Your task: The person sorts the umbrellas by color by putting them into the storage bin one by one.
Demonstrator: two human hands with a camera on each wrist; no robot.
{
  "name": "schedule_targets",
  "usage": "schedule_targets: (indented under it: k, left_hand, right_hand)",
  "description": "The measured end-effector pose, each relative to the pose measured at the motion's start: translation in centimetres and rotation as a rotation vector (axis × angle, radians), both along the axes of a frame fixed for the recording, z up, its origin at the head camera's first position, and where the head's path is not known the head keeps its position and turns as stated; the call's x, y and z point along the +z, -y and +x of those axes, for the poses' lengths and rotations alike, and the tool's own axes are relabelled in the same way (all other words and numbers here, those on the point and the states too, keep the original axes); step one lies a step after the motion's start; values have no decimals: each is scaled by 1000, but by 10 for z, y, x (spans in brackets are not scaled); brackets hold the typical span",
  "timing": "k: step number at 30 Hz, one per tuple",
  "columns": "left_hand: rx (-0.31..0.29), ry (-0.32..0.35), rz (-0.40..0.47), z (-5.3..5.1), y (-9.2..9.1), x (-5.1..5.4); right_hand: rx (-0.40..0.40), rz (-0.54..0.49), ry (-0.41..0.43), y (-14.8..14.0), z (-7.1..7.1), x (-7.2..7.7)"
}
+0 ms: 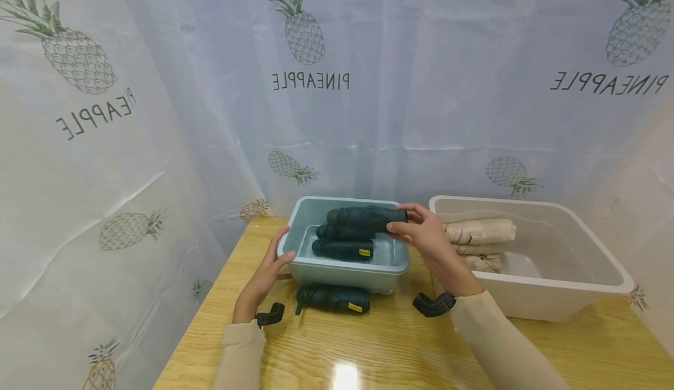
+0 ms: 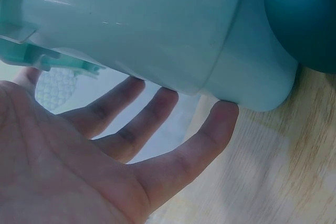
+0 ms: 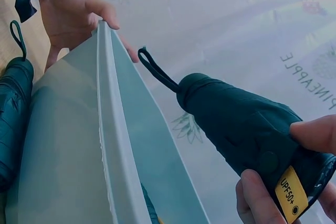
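A folded dark green umbrella [image 1: 363, 218] is in my right hand [image 1: 427, 237], pinched at one end between thumb and fingers above the light blue bin [image 1: 347, 268]. In the right wrist view that umbrella [image 3: 236, 121] shows a wrist loop and a yellow UPF50+ tag. Two more folded umbrellas [image 1: 342, 249] lie inside the bin, the rear one partly hidden. My left hand [image 1: 263, 274] grips the bin's left front corner, thumb at the rim; its fingertips [image 2: 223, 116] touch the outer wall. Another folded umbrella [image 1: 333, 300] lies on the table before the bin.
To the right stands a larger white bin [image 1: 558, 285], with several beige rolled bundles [image 1: 481, 232] at its left end. Both bins stand on a wooden table [image 1: 316, 349]. A pineapple-printed curtain [image 1: 389, 115] hangs behind and at the left.
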State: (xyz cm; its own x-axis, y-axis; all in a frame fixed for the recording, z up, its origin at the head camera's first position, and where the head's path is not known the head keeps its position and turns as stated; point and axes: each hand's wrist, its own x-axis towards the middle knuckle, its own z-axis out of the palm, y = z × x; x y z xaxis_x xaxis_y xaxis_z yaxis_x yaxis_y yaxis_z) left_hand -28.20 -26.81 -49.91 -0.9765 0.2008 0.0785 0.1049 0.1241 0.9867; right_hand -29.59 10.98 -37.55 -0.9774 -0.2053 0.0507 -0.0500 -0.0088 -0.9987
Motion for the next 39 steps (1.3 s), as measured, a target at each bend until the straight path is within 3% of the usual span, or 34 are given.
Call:
schedule_targets:
  k: [5, 13, 28, 39]
  left_hand:
    - [-2, -2, 0, 1, 0, 0]
    - [0, -5, -5, 2, 0, 1]
    - [7, -3, -2, 5, 0, 0]
    - [11, -1, 10, 3, -2, 2]
  right_hand:
    - [11, -4, 13, 7, -8, 1]
    - [11, -81, 127, 18, -24, 0]
    - [-39, -67, 206, 38, -54, 1]
    - [-56, -52, 264, 41, -75, -7]
